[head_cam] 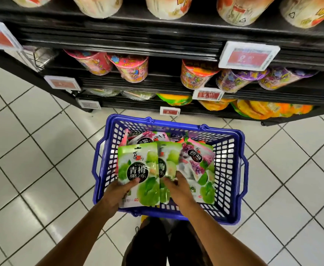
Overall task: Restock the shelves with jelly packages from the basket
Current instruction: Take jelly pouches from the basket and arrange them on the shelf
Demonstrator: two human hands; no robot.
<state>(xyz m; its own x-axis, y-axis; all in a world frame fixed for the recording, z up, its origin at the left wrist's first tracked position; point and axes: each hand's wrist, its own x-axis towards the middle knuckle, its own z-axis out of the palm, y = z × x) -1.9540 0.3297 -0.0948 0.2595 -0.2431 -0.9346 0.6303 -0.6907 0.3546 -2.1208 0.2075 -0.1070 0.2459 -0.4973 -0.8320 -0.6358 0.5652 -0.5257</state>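
Restocking looked barely begun: the left hand [117,192] pinched a green jelly package [134,169] by its lower edge and the right hand [179,187] gripped a second green package [167,164], both low over the blue basket [176,125], which held more, neither yet at the shelves [157,48]

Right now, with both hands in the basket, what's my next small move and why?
Probably raise both pouches toward the shelves: the left hand grips the front green pouch, the right hand pinches the second green pouch, both above the blue basket.
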